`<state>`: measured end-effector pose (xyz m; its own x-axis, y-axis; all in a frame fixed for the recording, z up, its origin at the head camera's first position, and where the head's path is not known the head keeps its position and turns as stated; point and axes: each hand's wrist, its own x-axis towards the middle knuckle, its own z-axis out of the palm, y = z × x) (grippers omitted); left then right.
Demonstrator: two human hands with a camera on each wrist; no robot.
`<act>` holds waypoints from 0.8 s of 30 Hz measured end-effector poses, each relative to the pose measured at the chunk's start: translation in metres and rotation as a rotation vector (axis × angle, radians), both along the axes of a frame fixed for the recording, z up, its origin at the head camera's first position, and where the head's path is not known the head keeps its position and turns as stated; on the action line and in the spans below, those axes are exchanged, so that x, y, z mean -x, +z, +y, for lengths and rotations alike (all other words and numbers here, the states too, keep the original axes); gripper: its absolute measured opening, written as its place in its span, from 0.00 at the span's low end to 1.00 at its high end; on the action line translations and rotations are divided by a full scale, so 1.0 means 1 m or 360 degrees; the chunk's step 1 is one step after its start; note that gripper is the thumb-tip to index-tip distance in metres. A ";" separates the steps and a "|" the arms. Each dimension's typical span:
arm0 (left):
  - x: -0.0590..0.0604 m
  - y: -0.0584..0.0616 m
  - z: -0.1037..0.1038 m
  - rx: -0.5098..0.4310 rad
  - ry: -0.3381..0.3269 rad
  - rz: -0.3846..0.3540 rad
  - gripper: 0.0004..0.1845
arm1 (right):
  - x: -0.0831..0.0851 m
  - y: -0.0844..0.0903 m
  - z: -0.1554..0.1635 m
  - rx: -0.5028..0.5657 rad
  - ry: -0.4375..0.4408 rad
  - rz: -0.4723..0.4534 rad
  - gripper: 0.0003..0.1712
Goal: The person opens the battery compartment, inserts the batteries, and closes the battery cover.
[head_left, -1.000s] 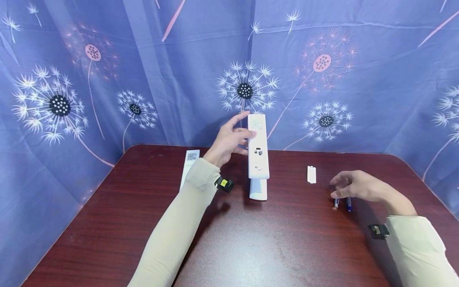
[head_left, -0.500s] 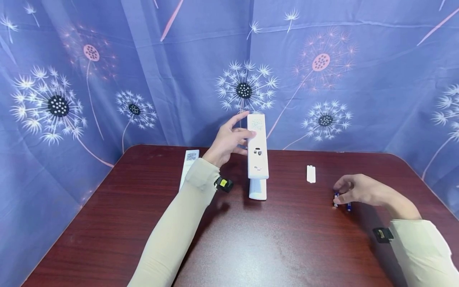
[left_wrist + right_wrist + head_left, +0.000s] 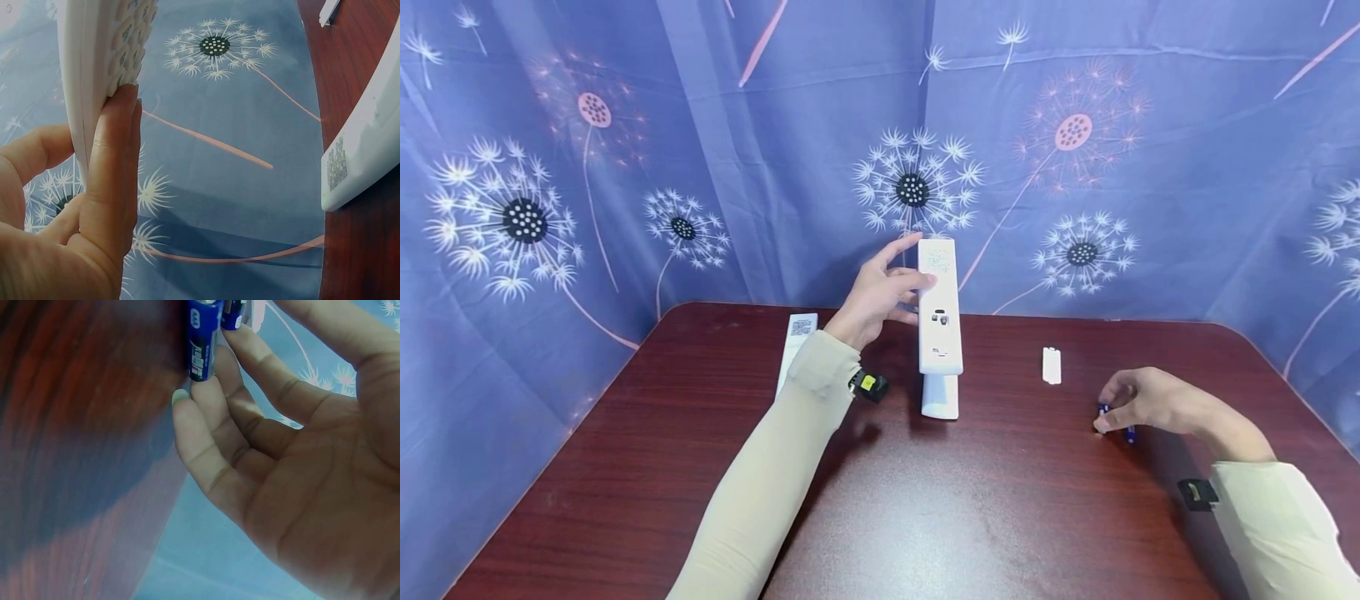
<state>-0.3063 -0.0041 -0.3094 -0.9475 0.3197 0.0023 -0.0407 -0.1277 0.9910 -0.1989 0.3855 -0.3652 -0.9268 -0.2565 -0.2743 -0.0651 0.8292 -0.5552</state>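
My left hand holds a white remote control raised above the table, its back towards me and its battery compartment uncovered. In the left wrist view, fingers are on both faces of this remote control, with buttons showing on one side. At the right, my right hand pinches a blue AAA-like battery between thumb and fingertip, low at the table. A second blue battery stands close to the other fingers; part of this battery shows under the hand in the head view.
A white battery cover lies between the hands. Another white remote lies below the held one, and one more remote lies left, partly behind the left forearm. A blue dandelion-print curtain hangs behind the dark red-brown table.
My right hand has come down slightly onto the batteries, and its thumb and fingertip have closed on one. The left hand and its remote control stay in place.
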 end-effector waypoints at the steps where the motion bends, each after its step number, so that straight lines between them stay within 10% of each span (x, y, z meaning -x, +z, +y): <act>1: 0.000 0.000 0.000 0.0003 0.0001 0.0001 0.41 | 0.000 0.000 0.000 -0.0002 0.0000 0.0003 0.23; 24: 0.000 0.000 0.001 0.0006 0.0011 -0.0011 0.40 | 0.001 -0.004 -0.001 0.0011 -0.0020 0.0039 0.24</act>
<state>-0.3061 -0.0031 -0.3090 -0.9497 0.3131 -0.0056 -0.0468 -0.1242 0.9912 -0.2003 0.3840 -0.3692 -0.9364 -0.2469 -0.2495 -0.0687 0.8260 -0.5594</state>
